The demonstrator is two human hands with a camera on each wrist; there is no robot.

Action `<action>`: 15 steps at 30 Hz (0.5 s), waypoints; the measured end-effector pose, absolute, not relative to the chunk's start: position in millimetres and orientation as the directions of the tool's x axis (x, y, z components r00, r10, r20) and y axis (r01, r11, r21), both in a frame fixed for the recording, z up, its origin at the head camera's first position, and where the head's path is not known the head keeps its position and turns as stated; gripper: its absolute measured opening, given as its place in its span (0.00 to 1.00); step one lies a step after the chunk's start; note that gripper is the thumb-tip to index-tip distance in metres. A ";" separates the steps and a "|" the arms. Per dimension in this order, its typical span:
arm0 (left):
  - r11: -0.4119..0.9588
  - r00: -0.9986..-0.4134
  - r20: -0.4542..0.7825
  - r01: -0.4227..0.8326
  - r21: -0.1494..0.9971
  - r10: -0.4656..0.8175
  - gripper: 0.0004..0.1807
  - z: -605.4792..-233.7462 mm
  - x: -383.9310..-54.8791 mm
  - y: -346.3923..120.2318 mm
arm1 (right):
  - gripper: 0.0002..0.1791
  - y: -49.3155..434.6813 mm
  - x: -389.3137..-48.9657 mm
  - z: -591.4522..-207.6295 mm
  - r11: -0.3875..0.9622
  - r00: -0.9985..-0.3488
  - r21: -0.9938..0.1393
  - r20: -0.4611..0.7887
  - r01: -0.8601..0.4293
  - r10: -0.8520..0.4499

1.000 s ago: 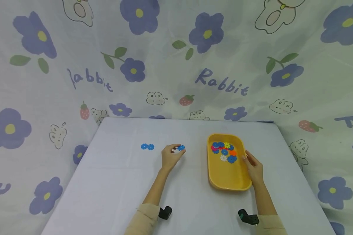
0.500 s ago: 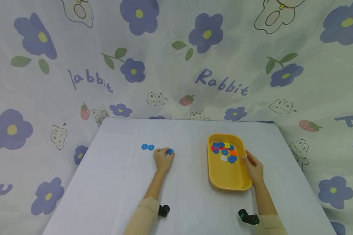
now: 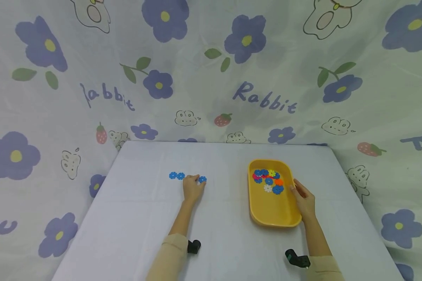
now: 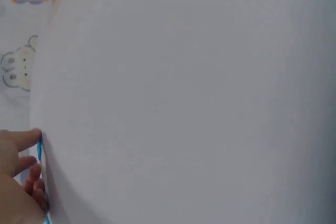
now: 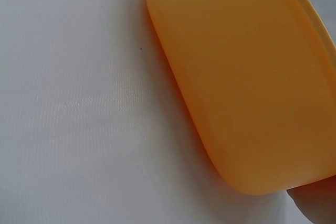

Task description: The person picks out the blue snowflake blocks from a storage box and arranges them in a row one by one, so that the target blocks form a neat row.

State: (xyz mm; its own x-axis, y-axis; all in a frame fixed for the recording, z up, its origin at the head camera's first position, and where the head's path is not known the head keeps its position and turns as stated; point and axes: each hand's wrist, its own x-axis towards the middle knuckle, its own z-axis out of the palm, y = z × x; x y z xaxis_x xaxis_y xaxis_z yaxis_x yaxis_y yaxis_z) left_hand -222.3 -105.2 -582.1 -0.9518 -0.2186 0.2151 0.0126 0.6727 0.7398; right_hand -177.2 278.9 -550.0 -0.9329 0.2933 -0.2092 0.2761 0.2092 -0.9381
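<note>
Left of a yellow tray (image 3: pixel 272 210), a person's left hand (image 3: pixel 192 188) pinches a blue flower-shaped disc (image 3: pixel 202 179); two blue discs (image 3: pixel 181 176) lie farther left. The right hand (image 3: pixel 305 201) grips the tray's right side; colourful discs (image 3: pixel 269 181) sit inside it.

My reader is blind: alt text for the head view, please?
A person's left hand pinches a blue disc near two more blue discs on a white table; the right hand holds a yellow tray of multicoloured discs.
</note>
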 end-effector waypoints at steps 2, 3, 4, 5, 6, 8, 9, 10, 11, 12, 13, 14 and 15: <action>0.712 -0.962 0.197 0.005 0.703 -0.188 0.19 -580.1 -224.8 -105.8 | 0.34 279.1 -177.5 -549.6 0.208 -0.933 -0.939 -0.206 0.274 0.296; 0.724 -0.965 0.195 0.007 0.690 -0.177 0.19 -579.7 -226.0 -105.8 | 0.34 279.1 -177.4 -549.2 0.204 -0.932 -0.940 -0.207 0.274 0.297; 0.735 -0.965 0.199 0.011 0.678 -0.169 0.18 -580.1 -226.8 -106.0 | 0.34 279.0 -177.4 -549.0 0.201 -0.932 -0.940 -0.208 0.274 0.298; 0.743 -0.964 0.206 0.015 0.670 -0.167 0.18 -580.7 -227.5 -106.1 | 0.34 279.0 -177.3 -548.9 0.198 -0.931 -0.940 -0.211 0.276 0.298; 0.751 -0.961 0.218 0.017 0.660 -0.170 0.18 -581.6 -228.0 -106.3 | 0.34 278.8 -177.1 -548.7 0.196 -0.931 -0.940 -0.214 0.279 0.297; 0.765 -0.949 0.253 0.018 0.644 -0.190 0.17 -584.0 -228.7 -107.0 | 0.34 278.5 -177.2 -548.5 0.189 -0.930 -0.941 -0.219 0.282 0.296; 0.778 -0.941 0.275 0.019 0.628 -0.199 0.17 -585.1 -229.0 -107.7 | 0.34 278.4 -177.3 -548.5 0.187 -0.929 -0.940 -0.222 0.284 0.295; 0.790 -0.932 0.298 0.020 0.613 -0.208 0.16 -586.4 -228.7 -108.9 | 0.34 278.3 -177.4 -548.7 0.189 -0.929 -0.940 -0.224 0.286 0.293; 0.803 -0.923 0.321 0.021 0.595 -0.213 0.16 -587.4 -228.7 -110.3 | 0.34 278.3 -177.5 -549.0 0.191 -0.930 -0.939 -0.225 0.287 0.292; 0.815 -0.915 0.342 0.025 0.578 -0.214 0.16 -588.5 -228.7 -112.1 | 0.34 278.4 -177.7 -549.3 0.192 -0.930 -0.939 -0.224 0.287 0.292; 0.821 -0.910 0.356 0.030 0.569 -0.213 0.16 -589.5 -229.0 -114.2 | 0.34 278.6 -177.9 -549.6 0.197 -0.930 -0.938 -0.220 0.284 0.295; 0.828 -0.908 0.364 0.034 0.559 -0.209 0.16 -590.3 -229.3 -116.6 | 0.34 278.8 -177.8 -549.9 0.203 -0.930 -0.937 -0.217 0.283 0.298; 0.833 -0.907 0.368 0.036 0.552 -0.205 0.15 -591.1 -229.7 -119.4 | 0.33 279.1 -177.8 -550.2 0.207 -0.930 -0.937 -0.213 0.281 0.299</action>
